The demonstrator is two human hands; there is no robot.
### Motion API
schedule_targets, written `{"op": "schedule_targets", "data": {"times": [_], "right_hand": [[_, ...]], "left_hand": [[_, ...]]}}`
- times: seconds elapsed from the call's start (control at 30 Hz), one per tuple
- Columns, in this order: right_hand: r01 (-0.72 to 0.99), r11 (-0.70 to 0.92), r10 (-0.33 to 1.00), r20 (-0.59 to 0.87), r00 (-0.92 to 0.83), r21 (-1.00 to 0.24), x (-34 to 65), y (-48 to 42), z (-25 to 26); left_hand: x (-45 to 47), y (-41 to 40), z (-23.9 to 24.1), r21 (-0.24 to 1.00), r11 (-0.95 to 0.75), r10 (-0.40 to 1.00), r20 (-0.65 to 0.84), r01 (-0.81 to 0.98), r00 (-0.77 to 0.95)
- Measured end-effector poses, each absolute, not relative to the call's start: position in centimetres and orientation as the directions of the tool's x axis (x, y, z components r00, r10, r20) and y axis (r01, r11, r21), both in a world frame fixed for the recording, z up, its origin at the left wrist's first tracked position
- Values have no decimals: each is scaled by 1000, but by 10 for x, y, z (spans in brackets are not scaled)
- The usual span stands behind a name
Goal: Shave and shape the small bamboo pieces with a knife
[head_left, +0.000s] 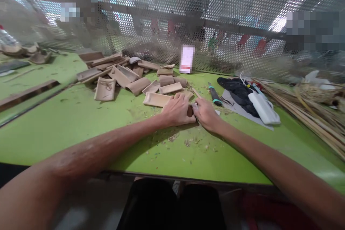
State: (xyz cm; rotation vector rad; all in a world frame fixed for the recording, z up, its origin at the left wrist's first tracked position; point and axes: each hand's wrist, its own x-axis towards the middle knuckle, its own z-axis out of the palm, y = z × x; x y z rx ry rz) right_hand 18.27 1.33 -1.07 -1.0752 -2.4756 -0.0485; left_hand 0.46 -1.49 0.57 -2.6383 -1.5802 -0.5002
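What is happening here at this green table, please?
A person sits at a green table with both arms stretched forward. The left hand presses down on a small brown piece, mostly hidden under it, and the right hand meets it from the other side; what its fingers hold is too small to tell. Shavings lie just in front of the hands. Behind them is a pile of curved tan pieces, a knife with a teal band to the right, and long thin sticks at the far right.

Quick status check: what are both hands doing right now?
Left hand and right hand pressed together on a small piece, mostly hidden. Shavings in front. Knife lies apart.
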Motion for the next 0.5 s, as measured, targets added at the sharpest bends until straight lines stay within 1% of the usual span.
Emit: {"op": "schedule_targets", "data": {"times": [0.17,0.37,0.5], "right_hand": [[689,706,682,423,-596,-167,184,12,-12],[709,689,697,408,-590,-151,181,8,-10],[681,718,675,380,-632,-143,177,7,-8]], "left_hand": [[6,-15,8,134,-466,869,257,875,423],[6,-15,8,132,-492,854,267,861,447],[5,-13,5,130,-514,840,276,848,467]]}}
